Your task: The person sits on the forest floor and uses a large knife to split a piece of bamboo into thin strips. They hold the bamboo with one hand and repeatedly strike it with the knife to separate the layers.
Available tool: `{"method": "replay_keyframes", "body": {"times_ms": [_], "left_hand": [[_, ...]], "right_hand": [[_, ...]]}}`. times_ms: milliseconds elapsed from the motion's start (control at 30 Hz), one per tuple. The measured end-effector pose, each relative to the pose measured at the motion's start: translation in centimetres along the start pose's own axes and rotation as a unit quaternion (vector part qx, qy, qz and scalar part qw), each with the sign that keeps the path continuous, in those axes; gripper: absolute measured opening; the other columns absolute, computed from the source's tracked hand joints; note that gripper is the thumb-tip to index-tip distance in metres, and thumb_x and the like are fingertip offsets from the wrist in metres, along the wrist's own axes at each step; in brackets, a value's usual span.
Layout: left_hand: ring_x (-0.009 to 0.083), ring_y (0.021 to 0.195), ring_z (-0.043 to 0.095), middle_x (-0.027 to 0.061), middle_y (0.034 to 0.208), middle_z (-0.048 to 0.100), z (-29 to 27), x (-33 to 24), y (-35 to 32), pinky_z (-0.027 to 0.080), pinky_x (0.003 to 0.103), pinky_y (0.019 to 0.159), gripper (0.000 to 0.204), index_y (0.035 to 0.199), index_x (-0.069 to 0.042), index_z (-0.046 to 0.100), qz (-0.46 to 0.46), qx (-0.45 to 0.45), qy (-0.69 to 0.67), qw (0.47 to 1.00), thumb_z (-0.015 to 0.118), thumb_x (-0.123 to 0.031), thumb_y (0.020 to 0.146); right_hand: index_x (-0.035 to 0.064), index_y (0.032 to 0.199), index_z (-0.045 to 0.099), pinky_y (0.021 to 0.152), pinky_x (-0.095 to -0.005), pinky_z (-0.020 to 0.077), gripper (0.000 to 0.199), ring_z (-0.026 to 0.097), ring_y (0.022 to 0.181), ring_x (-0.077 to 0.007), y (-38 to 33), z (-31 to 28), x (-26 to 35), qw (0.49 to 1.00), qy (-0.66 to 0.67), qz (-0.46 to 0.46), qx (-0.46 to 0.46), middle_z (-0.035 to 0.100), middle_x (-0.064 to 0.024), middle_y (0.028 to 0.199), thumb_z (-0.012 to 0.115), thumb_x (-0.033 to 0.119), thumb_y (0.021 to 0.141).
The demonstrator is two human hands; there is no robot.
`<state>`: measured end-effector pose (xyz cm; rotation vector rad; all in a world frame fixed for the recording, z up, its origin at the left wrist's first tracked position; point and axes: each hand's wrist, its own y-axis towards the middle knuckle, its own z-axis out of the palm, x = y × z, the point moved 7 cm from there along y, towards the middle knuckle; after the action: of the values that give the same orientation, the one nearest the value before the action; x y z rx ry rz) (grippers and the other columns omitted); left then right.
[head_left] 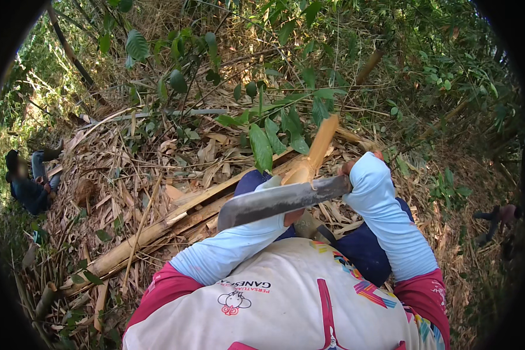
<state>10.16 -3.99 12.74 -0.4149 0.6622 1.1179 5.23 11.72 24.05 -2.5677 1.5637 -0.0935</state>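
My right hand (356, 167), in a pale blue sleeve, grips the handle of a broad grey machete (280, 201). Its blade lies flat across the picture, pointing left. My left hand (290, 217) is mostly hidden under the blade and holds a short split piece of yellow bamboo (314, 153), which stands up and leans right. The blade's edge rests against the bamboo piece near its lower part.
A long bamboo pole (157, 230) lies on dry leaves and husks, running from lower left toward me. Green leafy shrubs (268, 134) stand just ahead. One person sits at the far left (29, 184), another crouches at the far right (499, 219).
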Motion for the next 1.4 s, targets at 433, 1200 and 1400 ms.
{"method": "replay_keyframes", "body": {"times_ms": [433, 1200, 1400], "left_hand": [[0.0207, 0.096, 0.06, 0.008, 0.103, 0.064, 3.4, -4.8, -1.6, 0.047, 0.034, 0.085, 0.039, 0.113, -0.012, 0.06, 0.104, -0.127, 0.498, 0.852, 0.067, -0.014, 0.075], [0.0192, 0.105, 0.057, 0.0101, 0.114, 0.062, 5.5, -4.8, -1.4, 0.045, 0.032, 0.09, 0.058, 0.123, -0.005, 0.056, 0.103, -0.009, 0.437, 0.893, 0.066, -0.006, 0.066], [0.0091, 0.073, 0.056, 0.0042, 0.08, 0.06, 5.2, -4.8, -0.5, 0.046, 0.025, 0.059, 0.055, 0.12, -0.003, 0.056, -0.004, -0.062, 0.321, 0.945, 0.07, -0.009, 0.067]], "right_hand": [[0.0081, 0.107, 0.061, 0.08, -0.0325, 0.0495, 0.042, 0.062, 0.088, -0.031, -2.2, 0.4, -0.7, 0.993, 0.095, 0.073, 0.002, 0.066, -0.0129, 0.088, 0.069, 0.028, 0.071], [0.0074, 0.097, 0.064, 0.073, -0.0313, 0.0505, 0.043, 0.061, 0.079, -0.0298, -0.4, -0.6, -4.4, 0.994, 0.079, 0.07, 0.017, 0.061, -0.0135, 0.085, 0.079, 0.016, 0.057], [0.0076, 0.086, 0.063, 0.072, -0.0351, 0.0511, 0.025, 0.064, 0.081, -0.0308, 0.0, 0.8, -6.1, 0.994, 0.084, 0.065, -0.031, 0.064, -0.0145, 0.083, 0.073, 0.018, 0.066]]}}
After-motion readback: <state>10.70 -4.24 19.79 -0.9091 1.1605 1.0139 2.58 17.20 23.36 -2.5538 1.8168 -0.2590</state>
